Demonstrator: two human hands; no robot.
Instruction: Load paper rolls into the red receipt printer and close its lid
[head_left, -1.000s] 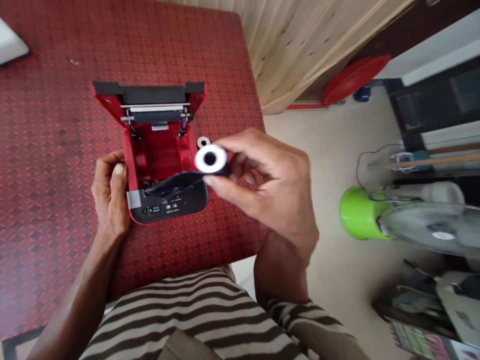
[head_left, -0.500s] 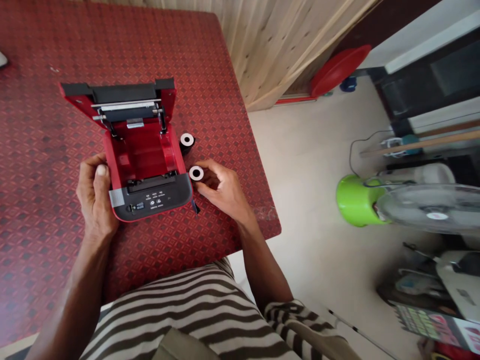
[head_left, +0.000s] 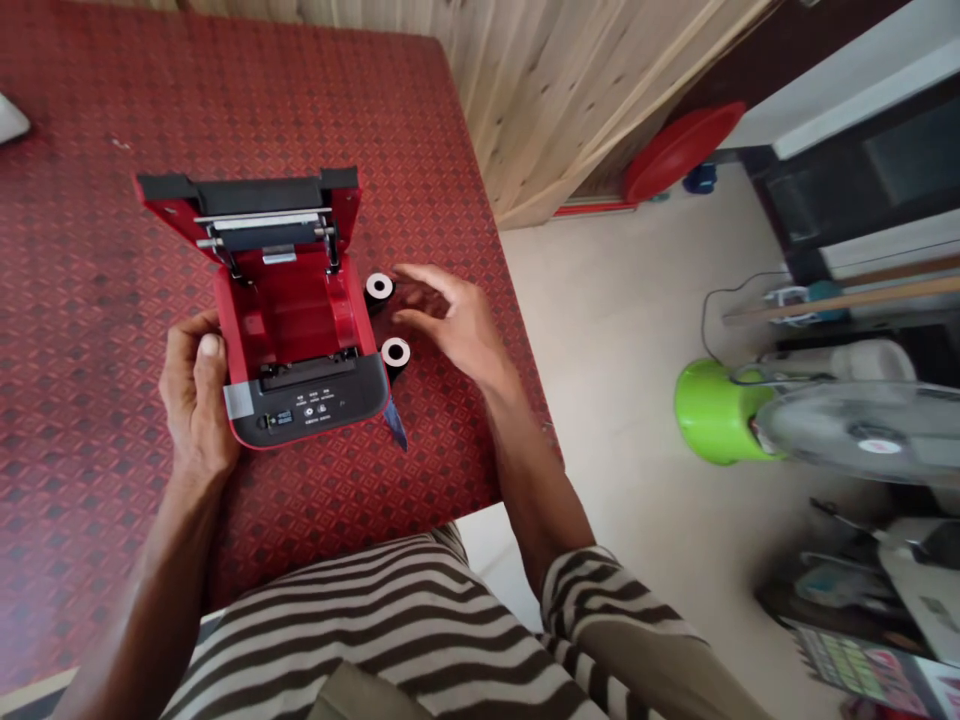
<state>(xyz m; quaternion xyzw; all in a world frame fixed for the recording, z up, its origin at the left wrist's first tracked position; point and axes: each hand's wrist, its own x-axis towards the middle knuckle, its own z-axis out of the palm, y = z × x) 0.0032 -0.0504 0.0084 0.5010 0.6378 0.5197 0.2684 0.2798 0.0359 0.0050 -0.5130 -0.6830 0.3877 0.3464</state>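
A red and black label printer [head_left: 300, 310] stands on the table with its lid raised and its red inner bay bare. My left hand [head_left: 196, 390] grips the printer's left side, thumb on top of the edge. To the right of the printer stand two black ribbon rolls with white cores: the far roll [head_left: 379, 288] and the near roll [head_left: 395, 354]. My right hand [head_left: 454, 325] is just right of the far roll, fingers apart, with nothing in it. A dark strip of ribbon [head_left: 396, 424] trails from the near roll beside the printer's front corner.
The red patterned table [head_left: 90, 300] ends at a wood-panelled wall [head_left: 540, 90] and, on the right, above a pale floor. A green bucket [head_left: 705, 410] and a fan [head_left: 877, 430] stand on the floor. Part of a white object [head_left: 11, 120] shows at the far left.
My right hand has let go of the near roll and moved up and right to beside the far roll. My left hand still holds the printer.
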